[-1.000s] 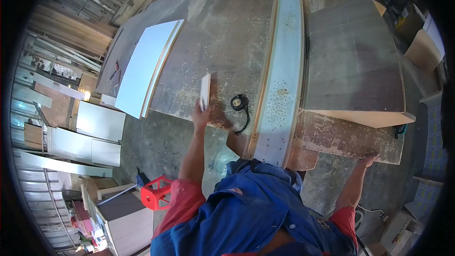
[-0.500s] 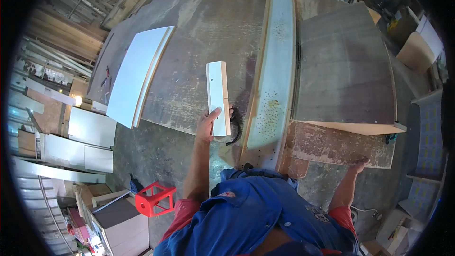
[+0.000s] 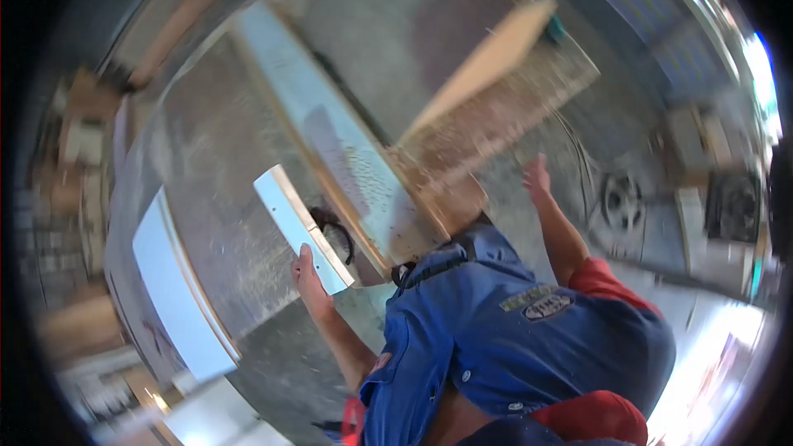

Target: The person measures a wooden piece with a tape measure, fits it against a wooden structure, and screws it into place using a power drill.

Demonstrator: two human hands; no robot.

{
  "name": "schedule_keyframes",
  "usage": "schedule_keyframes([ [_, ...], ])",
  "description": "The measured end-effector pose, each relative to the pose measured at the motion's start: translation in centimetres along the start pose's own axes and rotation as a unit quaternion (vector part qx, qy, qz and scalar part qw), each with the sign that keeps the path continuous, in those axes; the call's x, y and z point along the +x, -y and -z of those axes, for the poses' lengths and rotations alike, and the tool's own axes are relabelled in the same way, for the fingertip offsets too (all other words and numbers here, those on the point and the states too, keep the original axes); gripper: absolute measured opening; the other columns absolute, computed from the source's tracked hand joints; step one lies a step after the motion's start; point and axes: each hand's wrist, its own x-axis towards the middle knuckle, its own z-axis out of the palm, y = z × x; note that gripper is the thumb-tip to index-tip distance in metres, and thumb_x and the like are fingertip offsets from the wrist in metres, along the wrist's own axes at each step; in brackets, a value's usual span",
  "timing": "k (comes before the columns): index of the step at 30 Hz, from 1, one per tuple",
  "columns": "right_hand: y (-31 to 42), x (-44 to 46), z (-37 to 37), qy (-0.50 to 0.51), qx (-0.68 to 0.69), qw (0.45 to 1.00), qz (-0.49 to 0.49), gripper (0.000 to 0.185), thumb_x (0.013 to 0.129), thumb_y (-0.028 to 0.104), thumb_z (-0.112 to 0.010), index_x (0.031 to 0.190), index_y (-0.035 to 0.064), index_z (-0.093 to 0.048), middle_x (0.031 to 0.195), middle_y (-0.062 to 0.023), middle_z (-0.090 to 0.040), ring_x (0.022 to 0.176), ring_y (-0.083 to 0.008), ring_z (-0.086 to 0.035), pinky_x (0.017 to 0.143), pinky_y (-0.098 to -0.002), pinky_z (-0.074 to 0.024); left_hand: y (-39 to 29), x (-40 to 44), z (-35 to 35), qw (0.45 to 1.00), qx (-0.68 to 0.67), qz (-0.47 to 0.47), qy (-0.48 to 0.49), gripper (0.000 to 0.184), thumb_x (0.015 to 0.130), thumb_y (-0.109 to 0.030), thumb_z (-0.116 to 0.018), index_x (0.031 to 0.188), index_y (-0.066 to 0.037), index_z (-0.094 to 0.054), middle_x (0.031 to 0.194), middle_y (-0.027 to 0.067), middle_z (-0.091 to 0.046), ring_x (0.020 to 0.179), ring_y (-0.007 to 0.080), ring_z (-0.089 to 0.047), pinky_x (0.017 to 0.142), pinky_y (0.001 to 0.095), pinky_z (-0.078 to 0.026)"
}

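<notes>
My left hand [image 3: 309,278] is wrapped around the lower end of a short white board strip [image 3: 299,230], with the thumb on its face. The strip has small dark holes and a pale wood edge, and is held above the worktable [image 3: 223,264]. A black cord or strap [image 3: 339,235] shows just beyond it; its kind is unclear. My right hand [image 3: 537,175] hangs in the air off the table's right side, slightly blurred. Its fingers are stretched out and hold nothing. Nearest to it is a worn brown board [image 3: 496,128].
A long pale-blue strip with many dark holes [image 3: 326,111] runs across the table. White panels [image 3: 178,289] lie on the left. A box-like piece with a pale wood edge [image 3: 487,66] stands at the far side. Cables [image 3: 578,144] and a round fan-like object [image 3: 621,201] are at right.
My view has swung to the right and blurred. My right hand has come away from the worn brown board's edge. The white strip stays in my left hand.
</notes>
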Motion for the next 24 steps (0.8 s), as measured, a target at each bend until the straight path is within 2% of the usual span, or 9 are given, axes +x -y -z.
schedule_keyframes([
  [3,-6.3,-9.6,2.3,0.08,-0.16,0.979,-0.101,0.083,0.092,0.074,-0.048,0.141,0.007,-0.055,0.134,-0.0135,-0.061,0.118,-0.0295,-0.058,0.099,-0.0424,-0.046,1.1,-0.3,-4.4,0.998,0.044,0.038,-0.015,0.065,0.095,-0.047,-0.063,0.136,0.002,-0.052,0.126,0.0144,-0.06,0.117,0.0244,-0.057,0.099,0.039,-0.045],
  [4,-8.7,-11.9,3.1,0.059,-0.137,0.982,-0.115,0.083,0.092,0.074,-0.048,0.141,0.007,-0.055,0.134,-0.0135,-0.061,0.118,-0.0295,-0.058,0.099,-0.0424,-0.046,1.5,0.4,-5.2,0.996,0.038,0.059,0.048,0.065,0.094,-0.043,-0.065,0.138,0.003,-0.051,0.128,0.0146,-0.06,0.118,0.0243,-0.058,0.099,0.0374,-0.045],
  [6,-14.3,-15.0,5.2,0.147,-0.248,0.956,0.057,0.059,0.1,0.058,-0.051,0.12,0.0055,-0.069,0.113,-0.0123,-0.069,0.106,-0.0216,-0.062,0.084,-0.0394,-0.0511,4.3,1.5,-7.7,0.988,0.071,0.058,0.124,0.053,0.096,-0.036,-0.067,0.124,0.009,-0.06,0.114,0.0136,-0.064,0.098,0.02,-0.06,0.085,0.0341,-0.05],
  [8,-17.3,-16.7,7.3,0.071,-0.125,0.987,0.075,0.05,0.102,0.048,-0.054,0.113,0.0024,-0.071,0.102,-0.011,-0.071,0.098,-0.0165,-0.063,0.081,-0.0363,-0.052,4.1,0.0,-11.5,0.959,0.201,0.04,0.193,0.046,0.097,-0.035,-0.067,0.116,0.006,-0.066,0.103,0.0081,-0.066,0.091,0.0136,-0.059,0.08,0.0304,-0.048],
  [10,-13.8,-19.6,9.8,0.057,-0.082,0.992,-0.074,0.05,0.1,0.047,-0.059,0.116,0.0,-0.069,0.099,-0.0105,-0.072,0.093,-0.0177,-0.064,0.083,-0.0365,-0.0522,5.0,-0.5,-13.8,0.942,0.176,0.051,0.28,0.038,0.097,-0.033,-0.068,0.108,0.003,-0.069,0.097,0.0045,-0.068,0.087,0.0102,-0.059,0.077,0.0276,-0.047],
  [12,-11.1,-21.7,10.3,0.054,-0.044,0.996,-0.062,0.053,0.099,0.046,-0.06,0.117,-0.0029,-0.067,0.097,-0.0135,-0.073,0.09,-0.023,-0.067,0.086,-0.0358,-0.0516,5.6,-1.5,-16.5,0.893,0.246,0.037,0.374,0.033,0.096,-0.03,-0.069,0.104,0.002,-0.07,0.097,0.0047,-0.068,0.084,0.0099,-0.059,0.075,0.0267,-0.047],
  [14,-8.1,-21.7,10.6,0.057,-0.263,0.963,-0.021,0.05,0.1,0.043,-0.06,0.123,-0.0012,-0.067,0.102,-0.0098,-0.072,0.098,-0.0203,-0.066,0.089,-0.0341,-0.0511,6.9,-2.5,-19.2,0.876,0.27,0.023,0.399,0.03,0.095,-0.027,-0.07,0.103,0.002,-0.069,0.096,0.0041,-0.068,0.083,0.0097,-0.059,0.074,0.026,-0.047],
  [17,-4.0,-20.5,11.6,0.126,-0.308,0.941,0.066,0.056,0.097,0.046,-0.06,0.126,-0.0024,-0.064,0.116,-0.0179,-0.071,0.11,-0.0299,-0.066,0.096,-0.0376,-0.049,9.8,-5.4,-24.1,0.859,0.256,0.056,0.441,0.032,0.093,-0.022,-0.073,0.113,0.002,-0.064,0.096,0.0039,-0.066,0.088,0.0113,-0.06,0.08,0.0271,-0.048],
  [24,10.6,-20.5,16.6,0.289,-0.189,0.927,0.147,0.063,0.099,0.053,-0.056,0.129,-0.0023,-0.063,0.124,-0.0188,-0.067,0.117,-0.029,-0.061,0.101,-0.0385,-0.0448,20.3,-14.2,-37.0,0.834,0.208,0.105,0.501,0.038,0.091,-0.014,-0.074,0.122,0.001,-0.061,0.115,0.0091,-0.067,0.105,0.0177,-0.062,0.094,0.0307,-0.047],
])
